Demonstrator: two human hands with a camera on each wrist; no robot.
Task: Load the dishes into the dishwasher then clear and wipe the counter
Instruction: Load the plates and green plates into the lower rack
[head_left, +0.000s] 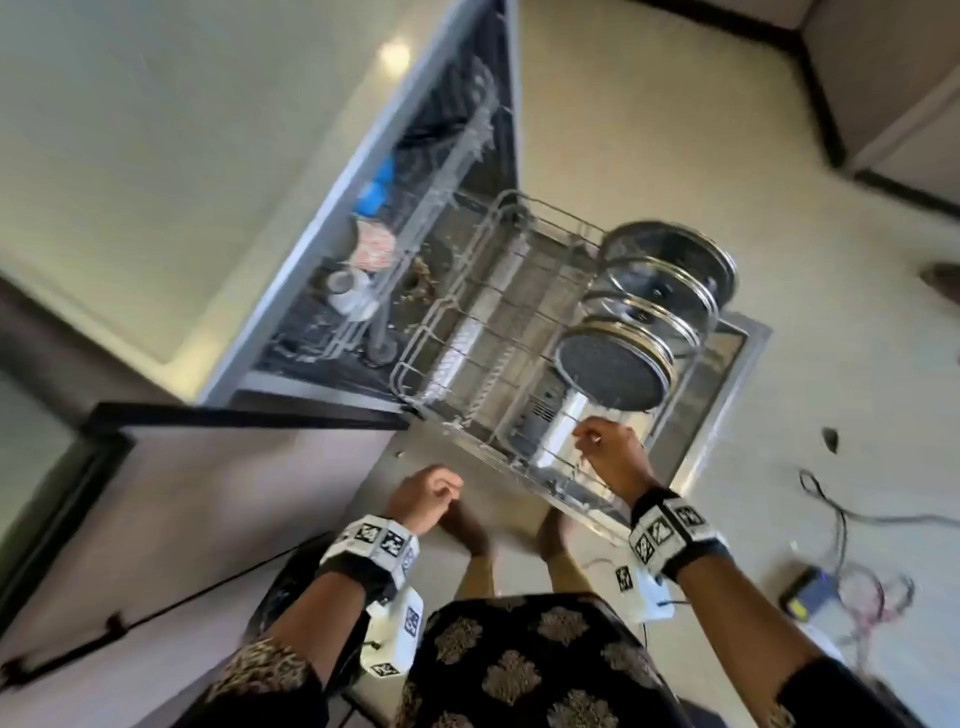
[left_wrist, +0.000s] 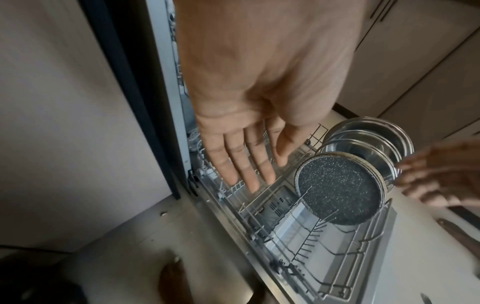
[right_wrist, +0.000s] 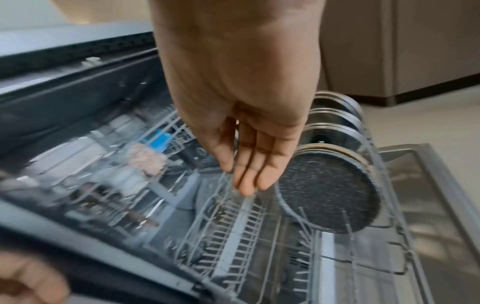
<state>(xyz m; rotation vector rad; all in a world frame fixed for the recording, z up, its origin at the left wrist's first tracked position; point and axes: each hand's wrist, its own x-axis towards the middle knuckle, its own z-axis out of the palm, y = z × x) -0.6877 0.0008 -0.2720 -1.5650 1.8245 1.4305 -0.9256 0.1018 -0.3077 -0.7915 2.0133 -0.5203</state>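
Note:
The dishwasher stands open with its lower rack (head_left: 457, 332) pulled out over the dropped door (head_left: 732, 353). A dark speckled pan (head_left: 613, 366) stands on edge at the rack's right side, with several metal-rimmed lids (head_left: 660, 280) lined up behind it. My right hand (head_left: 597, 441) hovers over the rack's near edge; in the right wrist view its fingers (right_wrist: 249, 170) are straight and hold nothing, beside the pan (right_wrist: 330, 193). My left hand (head_left: 436, 488) hangs empty left of the rack; in the left wrist view its fingers (left_wrist: 246, 164) are spread above the rack (left_wrist: 337, 257).
The upper rack inside holds a patterned cup (head_left: 371, 249), a white cup (head_left: 348, 291) and a blue item (head_left: 376, 187). The pale countertop (head_left: 156, 130) runs along the left. A dark-framed panel (head_left: 208, 493) juts out near my left arm. Cables and a small device (head_left: 810, 592) lie on the floor.

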